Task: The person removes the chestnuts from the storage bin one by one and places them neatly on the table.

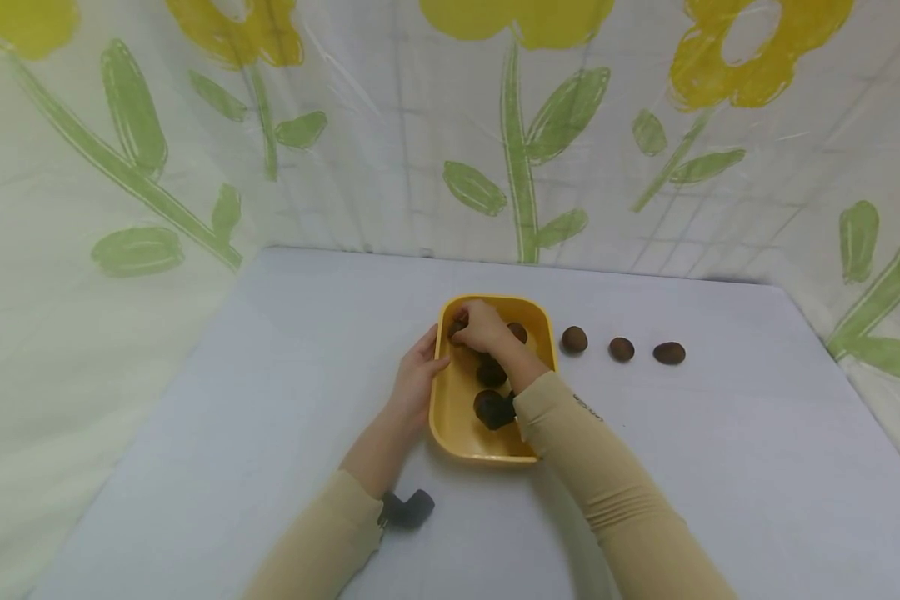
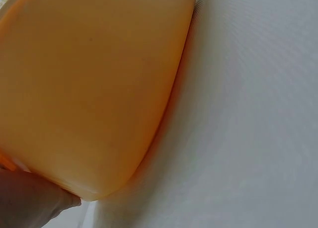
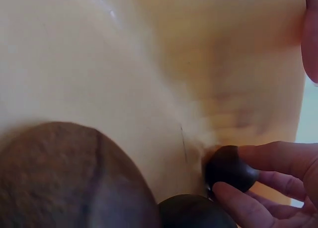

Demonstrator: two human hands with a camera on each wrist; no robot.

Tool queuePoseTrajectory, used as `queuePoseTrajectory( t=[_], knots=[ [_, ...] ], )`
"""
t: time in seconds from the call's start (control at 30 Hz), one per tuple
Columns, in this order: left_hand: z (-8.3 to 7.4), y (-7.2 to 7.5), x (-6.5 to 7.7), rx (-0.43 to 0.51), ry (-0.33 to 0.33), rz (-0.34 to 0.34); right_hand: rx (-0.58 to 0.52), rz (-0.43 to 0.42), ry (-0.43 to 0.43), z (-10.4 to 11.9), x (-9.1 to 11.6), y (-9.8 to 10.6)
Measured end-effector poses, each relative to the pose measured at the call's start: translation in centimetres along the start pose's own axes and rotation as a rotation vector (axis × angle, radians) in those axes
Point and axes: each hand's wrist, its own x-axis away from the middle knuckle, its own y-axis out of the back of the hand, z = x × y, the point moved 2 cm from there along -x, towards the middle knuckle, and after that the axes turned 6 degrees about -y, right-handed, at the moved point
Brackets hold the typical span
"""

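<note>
A yellow tray sits mid-table with several dark brown kiwi-like fruits inside. My right hand reaches into its far left corner and pinches one dark fruit between fingertips. Another dark fruit lies just below it, and a larger brown one fills the near corner of the right wrist view. My left hand holds the tray's left wall, thumb at the rim; the tray's outer side fills the left wrist view with my fingers beneath it.
Three brown fruits lie in a row on the pale table right of the tray. A flower-printed sheet walls the back and sides. A dark wrist-camera mount shows by my left sleeve.
</note>
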Motion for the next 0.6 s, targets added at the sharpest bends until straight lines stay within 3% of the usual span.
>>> queuePoseTrajectory(
  t=[0.23, 0.6],
  knots=[
    [0.04, -0.01, -0.02, -0.006, -0.005, 0.000, -0.030, 0.016, 0.020, -0.14, -0.19, -0.32],
    [-0.23, -0.20, 0.21, 0.009, 0.005, -0.006, -0.184, 0.021, 0.025, -0.21, 0.17, 0.47]
  ],
)
